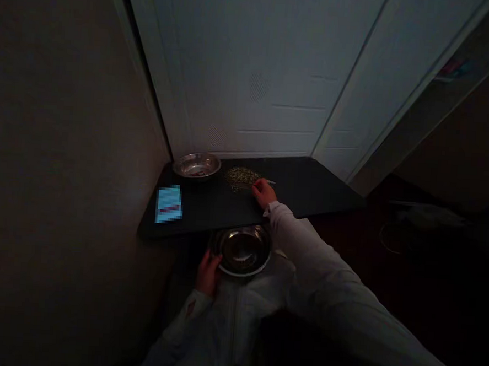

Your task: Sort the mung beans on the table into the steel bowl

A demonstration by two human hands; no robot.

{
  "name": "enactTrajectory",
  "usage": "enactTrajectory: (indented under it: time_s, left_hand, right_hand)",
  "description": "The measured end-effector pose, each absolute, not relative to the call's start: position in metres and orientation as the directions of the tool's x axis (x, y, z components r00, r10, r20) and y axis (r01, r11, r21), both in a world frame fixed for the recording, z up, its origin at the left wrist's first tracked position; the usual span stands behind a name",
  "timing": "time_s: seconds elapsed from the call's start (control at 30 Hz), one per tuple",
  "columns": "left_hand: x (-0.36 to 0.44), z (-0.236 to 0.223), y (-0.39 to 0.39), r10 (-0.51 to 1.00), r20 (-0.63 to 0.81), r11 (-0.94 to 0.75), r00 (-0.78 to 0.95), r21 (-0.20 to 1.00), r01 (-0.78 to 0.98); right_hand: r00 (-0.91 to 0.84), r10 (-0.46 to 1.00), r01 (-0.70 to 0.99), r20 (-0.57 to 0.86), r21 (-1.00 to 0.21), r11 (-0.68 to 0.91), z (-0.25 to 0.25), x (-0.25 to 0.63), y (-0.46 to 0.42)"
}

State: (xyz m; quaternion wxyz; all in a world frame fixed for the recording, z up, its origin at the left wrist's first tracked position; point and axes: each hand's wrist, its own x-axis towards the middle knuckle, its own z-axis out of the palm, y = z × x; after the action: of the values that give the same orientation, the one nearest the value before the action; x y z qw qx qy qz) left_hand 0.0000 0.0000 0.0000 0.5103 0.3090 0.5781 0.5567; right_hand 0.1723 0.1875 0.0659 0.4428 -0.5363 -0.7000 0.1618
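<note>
"White sleeve (322, 259), slanting up and inward from the lower right. And at its end?"

"Right hand (264, 192), low over a black tabletop (318, 193), knuckles up. Fingertips drawn together; too dark to tell whether with anything between."

"Which way to the grains?"

"Left of those fingertips, almost touching: a loose pile of small grains (241, 175), longest from side to side. Right hand much the nearer one."

"And the left hand (208, 273)?"

"Below the table's near edge, fingers closed on the left rim of a lower metal bowl (243, 250). Forearm angled up from the bottom. Some specks inside, dimly."

"Farther out?"

"Another metal bowl (197, 167), left of the pile; nearer, a blurred blue patch (169, 205). White panels (235, 55) behind."
</note>
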Motion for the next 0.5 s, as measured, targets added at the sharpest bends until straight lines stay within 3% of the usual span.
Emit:
enactTrajectory:
  time_s: [0.2,0.5]
  left_hand:
    - [-0.001,-0.008,0.001,0.927,-0.223,0.155,-0.303,0.96,-0.233]
    - [-0.002,-0.014,0.002,0.934,-0.228,0.147,-0.274,0.947,-0.286]
  right_hand:
    - [-0.123,0.886,0.644,0.447,-0.644,0.414,0.07,0.17,0.183]
    - [-0.03,0.902,0.566,0.431,-0.736,0.37,0.072,0.17,0.183]
